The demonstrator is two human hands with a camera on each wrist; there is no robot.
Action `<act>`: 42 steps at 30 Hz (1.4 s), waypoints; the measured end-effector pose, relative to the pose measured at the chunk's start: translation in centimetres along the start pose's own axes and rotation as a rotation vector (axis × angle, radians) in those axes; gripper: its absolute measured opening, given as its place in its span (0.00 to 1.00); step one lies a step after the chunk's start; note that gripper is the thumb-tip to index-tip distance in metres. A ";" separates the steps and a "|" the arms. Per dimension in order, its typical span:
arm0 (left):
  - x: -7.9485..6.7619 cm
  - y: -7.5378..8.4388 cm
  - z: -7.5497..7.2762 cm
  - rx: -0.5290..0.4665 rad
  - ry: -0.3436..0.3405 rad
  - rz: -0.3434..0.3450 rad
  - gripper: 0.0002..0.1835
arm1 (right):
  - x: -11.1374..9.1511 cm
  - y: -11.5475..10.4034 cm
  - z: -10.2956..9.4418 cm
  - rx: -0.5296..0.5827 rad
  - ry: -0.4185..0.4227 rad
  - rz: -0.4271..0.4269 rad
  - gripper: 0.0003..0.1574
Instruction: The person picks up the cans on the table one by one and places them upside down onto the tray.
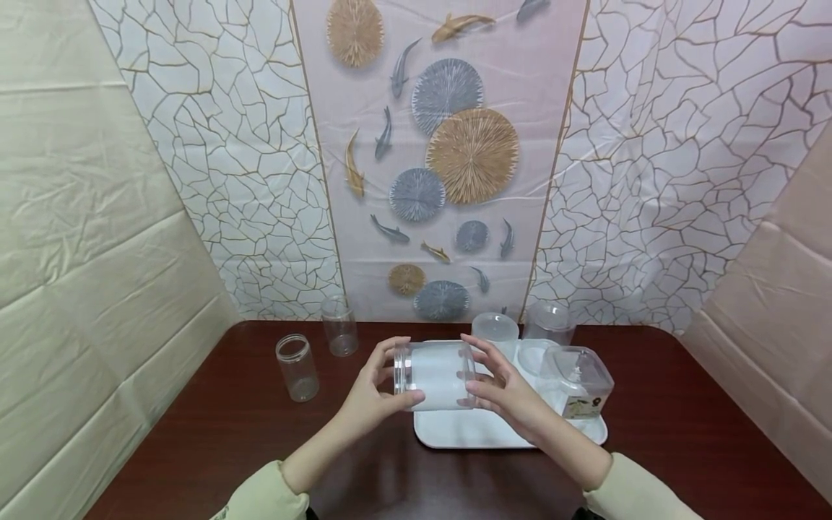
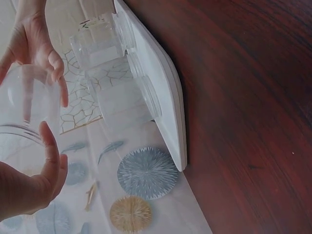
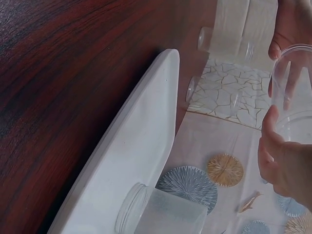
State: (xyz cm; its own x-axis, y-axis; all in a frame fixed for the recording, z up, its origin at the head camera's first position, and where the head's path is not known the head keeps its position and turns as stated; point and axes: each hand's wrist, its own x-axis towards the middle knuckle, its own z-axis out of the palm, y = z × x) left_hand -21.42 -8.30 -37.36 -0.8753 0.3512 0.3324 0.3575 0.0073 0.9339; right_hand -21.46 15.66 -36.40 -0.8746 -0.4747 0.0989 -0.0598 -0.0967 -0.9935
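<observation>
A clear plastic jar lies sideways in the air between both hands, over the front left part of a white tray. My left hand grips its threaded mouth end, thumb in front and fingers behind. At the base end, my right hand holds it the same way. In the left wrist view the jar looks see-through with nothing visible inside. The right wrist view shows the jar clear of the tray.
Several clear containers stand mouth down on the tray, including a round jar, a larger jar and a square one with a printed label. On the dark table's left are two clear jars, one nearer and one farther.
</observation>
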 end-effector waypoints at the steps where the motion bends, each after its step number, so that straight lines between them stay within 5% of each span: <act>1: 0.0 0.0 0.0 0.006 -0.008 -0.006 0.38 | 0.0 0.0 0.0 -0.005 -0.006 -0.003 0.42; 10: 0.5 0.4 -0.2 0.075 -0.047 -0.039 0.37 | 0.1 0.3 0.1 -0.071 -0.006 -0.003 0.42; 20: 0.4 0.4 -0.4 0.020 -0.073 -0.053 0.38 | 0.1 0.1 0.1 -0.104 0.014 0.010 0.43; 35: 0.4 0.2 -1.7 -0.015 -0.069 0.008 0.38 | 0.3 -1.0 -0.7 -0.153 0.023 0.002 0.43; 42: 0.2 0.1 -2.3 0.103 -0.075 0.057 0.35 | 0.3 -1.1 -1.0 -0.176 0.013 -0.032 0.42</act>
State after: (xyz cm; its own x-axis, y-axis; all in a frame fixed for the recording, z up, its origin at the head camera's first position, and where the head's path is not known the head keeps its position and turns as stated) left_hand -22.30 -10.34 -36.94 -0.8274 0.4226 0.3698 0.4406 0.0801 0.8941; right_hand -22.11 16.50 -35.33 -0.8768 -0.4626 0.1311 -0.1700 0.0433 -0.9845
